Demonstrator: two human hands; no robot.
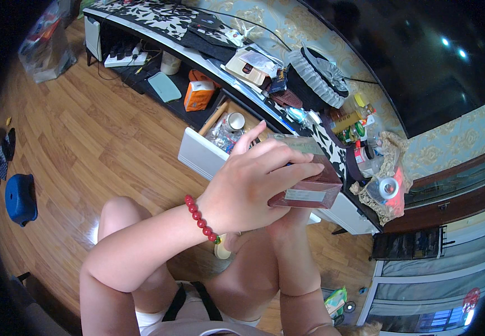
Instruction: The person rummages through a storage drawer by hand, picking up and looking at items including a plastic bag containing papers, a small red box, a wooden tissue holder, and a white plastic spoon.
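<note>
My left hand (253, 178), with a red bead bracelet (199, 219) at its wrist, grips a dark reddish-brown box (320, 187). Its fingers lie across one face of the box, the index finger pointing up and off it. The box looks wrapped in shiny clear film and bears a pale label (305, 195). From below, my right hand (286, 218) supports the same box; its fingers are mostly hidden behind it. Just beyond my left hand, an open white-fronted drawer (202, 153) holds a white-capped container (235, 122) and clear plastic packaging.
A low TV cabinet with a floral cover (150, 17) curves across the far side. Papers (250, 65), a black hat with ruffled trim (316, 80) and several bottles (353, 119) crowd its top. A blue stool (20, 199) stands on the wooden floor at left.
</note>
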